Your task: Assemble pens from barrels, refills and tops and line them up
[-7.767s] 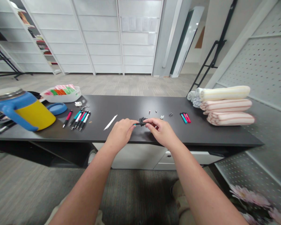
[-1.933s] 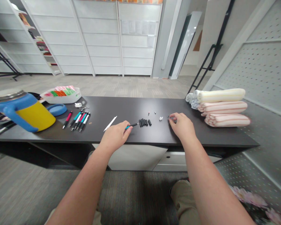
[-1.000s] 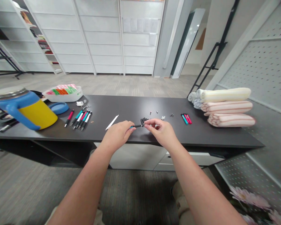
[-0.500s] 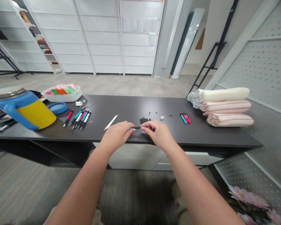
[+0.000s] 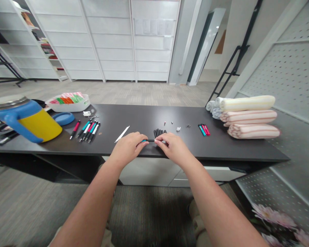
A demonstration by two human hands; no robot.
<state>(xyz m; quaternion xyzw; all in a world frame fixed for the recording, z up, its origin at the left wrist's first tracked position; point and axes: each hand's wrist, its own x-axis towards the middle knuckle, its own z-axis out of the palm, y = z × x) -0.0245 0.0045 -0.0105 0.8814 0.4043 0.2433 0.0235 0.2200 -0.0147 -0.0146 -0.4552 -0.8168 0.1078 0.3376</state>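
A pen (image 5: 151,140) with a teal barrel and a black grip lies level between my hands, just above the table's front edge. My left hand (image 5: 127,146) is closed round its teal end, which the fingers mostly hide. At the other end, the fingers of my right hand (image 5: 173,145) pinch the pen near its tip; a small pale bit shows there. Right behind sits a row of black rubber grips (image 5: 159,132), partly covered by my right hand. Thin white refills (image 5: 122,134) lie beyond my left hand.
Small white parts (image 5: 178,129), springs (image 5: 188,126) and a metal tip (image 5: 165,123) lie behind the grips. Teal and red barrels (image 5: 204,130) are to the right, near rolled towels (image 5: 249,116). On the left are pens (image 5: 89,131), a tumbler (image 5: 38,120) and a white basket (image 5: 78,107).
Both hands stay almost in place on the pen. The right fingers have shifted slightly, and a pale bit at the pen's tip end now shows more clearly.
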